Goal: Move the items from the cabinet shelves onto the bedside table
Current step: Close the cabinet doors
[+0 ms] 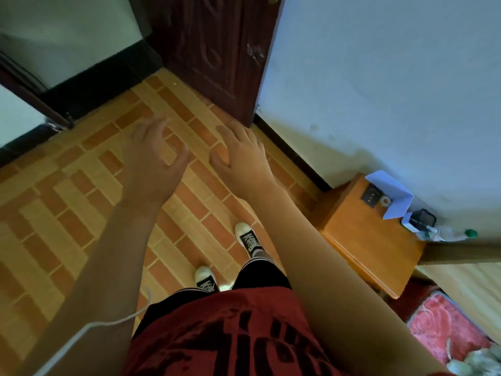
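Note:
My left hand (154, 156) and my right hand (241, 156) are stretched out in front of me over the tiled floor, fingers apart, holding nothing. The orange wooden bedside table (363, 240) stands to my right against the pale wall. On its far edge lie a folded pale blue card (390, 194), a small dark box (372, 198), a small round object (385, 201), another dark item (421, 219) and a clear bottle with a green cap (455, 234). No cabinet shelves are in view.
A dark red wooden door (217, 50) stands ahead. The brick-pattern tile floor (67, 213) spreads to the left. A red patterned bedcover (444, 329) lies at the lower right. A white cable (89, 329) hangs at my left side. My feet in black-and-white shoes are below.

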{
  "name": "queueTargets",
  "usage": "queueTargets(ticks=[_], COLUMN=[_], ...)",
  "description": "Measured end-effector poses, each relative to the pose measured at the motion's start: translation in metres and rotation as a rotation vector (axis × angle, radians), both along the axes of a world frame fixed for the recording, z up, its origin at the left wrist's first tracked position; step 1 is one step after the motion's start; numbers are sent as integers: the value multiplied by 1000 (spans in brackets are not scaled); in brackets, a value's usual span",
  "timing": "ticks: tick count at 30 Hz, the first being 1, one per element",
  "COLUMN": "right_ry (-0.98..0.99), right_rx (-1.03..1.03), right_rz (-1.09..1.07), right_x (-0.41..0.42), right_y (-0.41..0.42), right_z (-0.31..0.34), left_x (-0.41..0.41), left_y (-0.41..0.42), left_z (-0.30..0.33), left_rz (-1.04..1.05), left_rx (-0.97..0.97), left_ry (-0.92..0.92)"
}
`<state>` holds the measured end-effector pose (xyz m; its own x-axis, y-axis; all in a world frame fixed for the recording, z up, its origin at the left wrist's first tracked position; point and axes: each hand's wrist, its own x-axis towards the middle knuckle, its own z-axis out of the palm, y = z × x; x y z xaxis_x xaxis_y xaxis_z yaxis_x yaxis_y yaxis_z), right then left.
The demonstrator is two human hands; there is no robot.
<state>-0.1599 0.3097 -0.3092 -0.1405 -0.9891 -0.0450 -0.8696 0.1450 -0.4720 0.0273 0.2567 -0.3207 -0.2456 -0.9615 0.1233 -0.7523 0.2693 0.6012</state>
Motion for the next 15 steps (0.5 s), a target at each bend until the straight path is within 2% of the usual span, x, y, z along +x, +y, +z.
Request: queueTargets(ticks=[9,15], right_ry=[-26,-52], right_rx=[18,-48], right_rz=[384,600], right_x=[43,73], right_y=[-87,-129], right_z=[27,39], left_x=[56,68], left_y=[-6,6], left_z=[22,40], left_rz=[421,664], left_rx=[-45,-61], left_ry=[-2,13])
